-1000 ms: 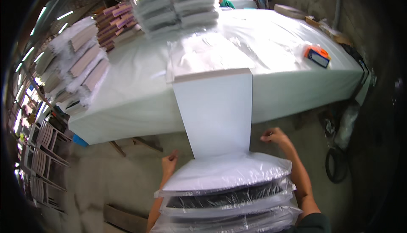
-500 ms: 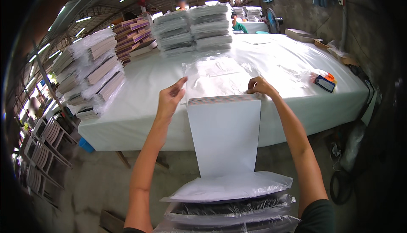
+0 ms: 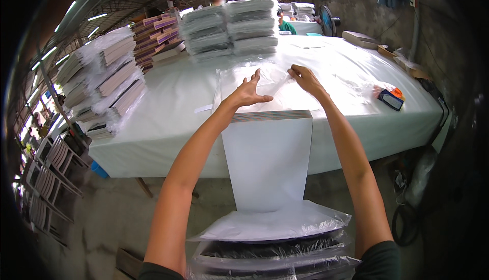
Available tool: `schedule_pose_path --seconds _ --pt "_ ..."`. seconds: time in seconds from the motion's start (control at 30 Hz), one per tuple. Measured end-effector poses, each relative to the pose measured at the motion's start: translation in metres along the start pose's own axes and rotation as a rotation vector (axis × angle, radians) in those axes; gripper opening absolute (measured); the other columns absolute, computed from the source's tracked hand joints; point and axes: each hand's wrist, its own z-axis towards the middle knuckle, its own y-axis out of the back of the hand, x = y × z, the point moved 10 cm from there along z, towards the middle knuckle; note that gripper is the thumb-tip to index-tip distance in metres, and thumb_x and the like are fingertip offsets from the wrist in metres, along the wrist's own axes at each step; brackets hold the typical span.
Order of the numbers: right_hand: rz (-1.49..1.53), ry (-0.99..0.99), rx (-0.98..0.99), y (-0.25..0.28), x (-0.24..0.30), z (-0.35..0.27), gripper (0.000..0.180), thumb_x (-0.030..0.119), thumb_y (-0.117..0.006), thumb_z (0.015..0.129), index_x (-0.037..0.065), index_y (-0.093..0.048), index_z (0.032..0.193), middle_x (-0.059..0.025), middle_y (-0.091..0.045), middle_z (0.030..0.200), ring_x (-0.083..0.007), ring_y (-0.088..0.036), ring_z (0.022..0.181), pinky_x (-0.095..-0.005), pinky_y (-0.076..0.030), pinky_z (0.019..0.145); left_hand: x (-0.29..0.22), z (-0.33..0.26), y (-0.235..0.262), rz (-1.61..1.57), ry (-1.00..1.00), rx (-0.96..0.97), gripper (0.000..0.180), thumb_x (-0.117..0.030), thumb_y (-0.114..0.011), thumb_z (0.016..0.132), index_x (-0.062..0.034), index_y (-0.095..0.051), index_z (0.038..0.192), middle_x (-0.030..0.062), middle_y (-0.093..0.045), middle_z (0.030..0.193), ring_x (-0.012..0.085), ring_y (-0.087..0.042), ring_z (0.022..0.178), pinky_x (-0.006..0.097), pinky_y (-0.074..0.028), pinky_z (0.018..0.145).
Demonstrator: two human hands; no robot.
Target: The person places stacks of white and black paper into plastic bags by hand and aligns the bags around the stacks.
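Note:
A stack of white boards (image 3: pixel 267 163) leans upright against the table's near edge, its layered top edge facing up. Just beyond it, thin clear plastic bags (image 3: pixel 232 84) lie flat on the table. My right hand (image 3: pixel 306 80) is closed in a pinch on the edge of a plastic bag, lifting a fold of film. Above the bags, to the left of that fold, my left hand (image 3: pixel 248 93) is open, thumb and fingers spread, with nothing in it. Below the boards, closest to me, sit several plastic-wrapped packs (image 3: pixel 275 221) in a pile.
The table has a pale cover (image 3: pixel 168 122). Tall stacks of wrapped packs (image 3: pixel 109 74) stand at the left, with more packs (image 3: pixel 252 25) at the back. A blue and orange object (image 3: pixel 391 98) lies at the right. Chairs (image 3: pixel 58 158) stand left; a person (image 3: pixel 287 25) is far back.
My right hand has moved up from the boards' top corner, raising plastic film. My left hand has swung right, from beside the boards to over the bags, its fingers now spread.

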Motion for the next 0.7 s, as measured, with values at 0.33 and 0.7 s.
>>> schedule_pose_path --seconds 0.33,0.7 --pt "-0.123 -0.15 -0.029 0.01 -0.004 0.01 0.035 0.026 -0.051 0.088 -0.006 -0.056 0.074 -0.0232 -0.053 0.063 -0.0344 -0.048 0.057 -0.0407 -0.039 0.059 -0.018 0.01 -0.005 -0.335 -0.053 -0.133 0.06 -0.031 -0.051 0.088 -0.0001 -0.032 0.135 0.0211 -0.042 0.132 0.029 -0.048 0.117 0.031 -0.038 0.096" --pt "-0.225 0.017 -0.395 0.039 0.02 -0.004 0.025 0.027 -0.058 0.085 0.002 -0.056 0.079 -0.0142 -0.057 0.083 -0.0302 -0.052 0.082 -0.0404 -0.039 0.068 -0.004 0.022 -0.025 -1.165 0.081 0.087 0.052 -0.002 -0.043 0.085 0.0067 -0.028 0.133 0.0176 -0.055 0.112 0.0162 -0.058 0.093 0.025 -0.047 0.084"
